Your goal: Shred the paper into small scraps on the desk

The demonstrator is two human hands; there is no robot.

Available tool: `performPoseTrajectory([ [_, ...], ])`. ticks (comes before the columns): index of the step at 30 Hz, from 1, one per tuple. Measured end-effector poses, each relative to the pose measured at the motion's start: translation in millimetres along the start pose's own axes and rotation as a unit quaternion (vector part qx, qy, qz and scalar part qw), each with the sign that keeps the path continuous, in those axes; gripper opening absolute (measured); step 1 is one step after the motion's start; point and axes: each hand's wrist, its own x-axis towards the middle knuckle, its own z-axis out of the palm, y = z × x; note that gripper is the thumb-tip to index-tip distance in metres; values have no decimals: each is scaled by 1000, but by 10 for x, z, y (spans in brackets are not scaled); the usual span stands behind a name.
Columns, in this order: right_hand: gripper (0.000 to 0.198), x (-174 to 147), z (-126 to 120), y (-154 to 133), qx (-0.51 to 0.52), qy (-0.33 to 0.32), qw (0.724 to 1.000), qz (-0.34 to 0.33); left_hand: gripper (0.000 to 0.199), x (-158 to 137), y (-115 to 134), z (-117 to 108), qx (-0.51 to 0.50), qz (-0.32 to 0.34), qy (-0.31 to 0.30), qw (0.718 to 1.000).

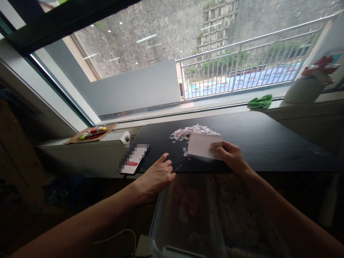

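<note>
My right hand (232, 154) is closed on the right edge of a pale pinkish-white card (202, 146), thumb on its near face, and the card stands tilted over the black tabletop. Just behind the card lies a heap of small pink and white scraps (185, 132). A few loose scraps (185, 153) are scattered by its left edge. Over the table's near edge, my left hand (158, 173) has one finger stretched out and the others loosely bent, with nothing visible in it. Below the edge stands a clear plastic bin (188, 229) with dim pinkish pieces inside.
A phone (134, 159) with a lit screen lies on the black table (255, 143) at its left end. Colourful items sit on brown paper (92, 134) on the radiator (80, 157). A green cloth (260, 101) and a white container (303, 87) are on the windowsill.
</note>
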Motion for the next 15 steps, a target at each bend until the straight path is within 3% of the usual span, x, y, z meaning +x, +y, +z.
performPoseTrajectory([
  [3,26,-11,-4,-35,-2,-4,1000,3,22,73,59,64,53,22,-38,998],
  [6,25,-21,-8,-76,-6,-7,1000,-2,22,123,115,156,74,36,-32,996],
  [11,25,-16,2,-60,1,-1,1000,-9,24,124,95,224,41,28,-13,999],
  [15,25,-7,9,-24,5,-5,1000,-10,24,7,-51,79,-24,-5,7,1000],
])
